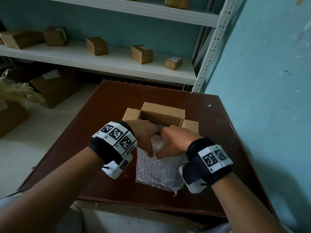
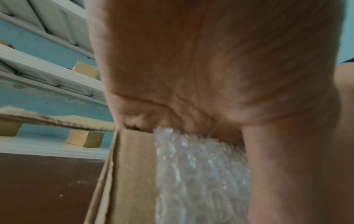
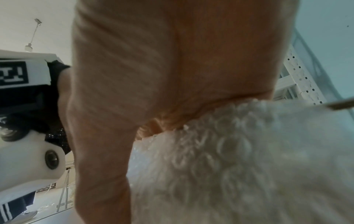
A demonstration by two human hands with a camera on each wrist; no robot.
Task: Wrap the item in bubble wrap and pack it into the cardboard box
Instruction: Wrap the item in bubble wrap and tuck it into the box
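Nearest the person, a clear sheet of bubble wrap (image 1: 159, 170) lies flat on the dark reddish-brown wooden table (image 1: 104, 105), its near edge ragged. At its far end the sheet is rolled up into a bundle, and both hands meet there, knuckles almost touching. The left hand (image 1: 144, 133) curls over the bundle from the left, fingers tucked down out of sight; the right hand (image 1: 176, 140) curls over it from the right, with the thumb pressed on the wrap. Both grip the rolled wrap, as the wrist views confirm: palm and thumb close against bubbled plastic in each.

The item inside cannot be made out; only a small grey patch shows between the knuckles, too little to name. Fingertips of both hands are hidden beneath the hands themselves. Each wrist wears a black band with white marker blocks.

Just beyond the hands stands the open brown cardboard box (image 1: 162, 113), flaps spread; the near flap is covered by the hands, and the box floor is mostly hidden. In the left wrist view the wrap sits right against a cardboard flap. Farther back, white metal shelves (image 1: 117, 64) hold several small closed brown cartons (image 1: 142, 53) against a blue wall.
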